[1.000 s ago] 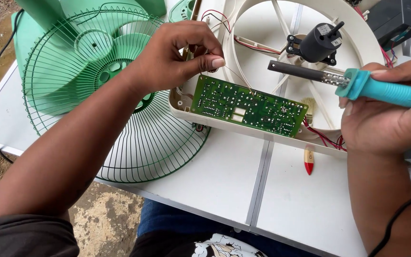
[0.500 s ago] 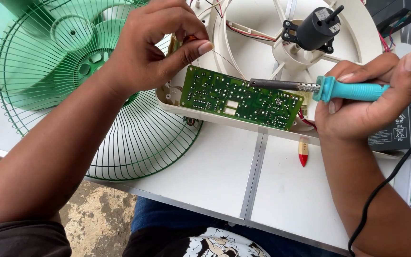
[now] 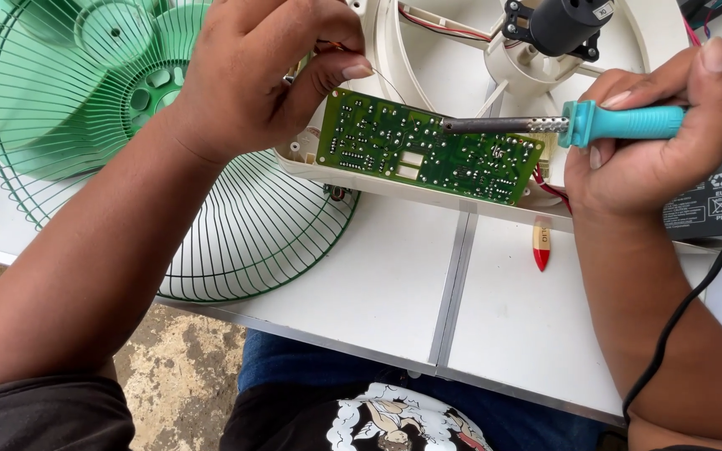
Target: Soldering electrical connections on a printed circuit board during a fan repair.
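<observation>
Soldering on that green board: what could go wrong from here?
1. The left hand feeds thin solder wire close to the soldering iron tip: burn risk.
2. The circuit board sits in a white plastic housing, which a slip could melt.
3. The iron's black cord crosses the right forearm and could snag.

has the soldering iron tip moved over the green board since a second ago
Yes. The teal-handled soldering iron has slid left: its tip, earlier off the green circuit board's right end, now lies over its middle.

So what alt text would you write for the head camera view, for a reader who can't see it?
The right hand holds a teal-handled soldering iron with its tip on a green circuit board set in a white fan housing. The left hand pinches a thin wire above the board, beside a green fan guard on a white table.
</observation>
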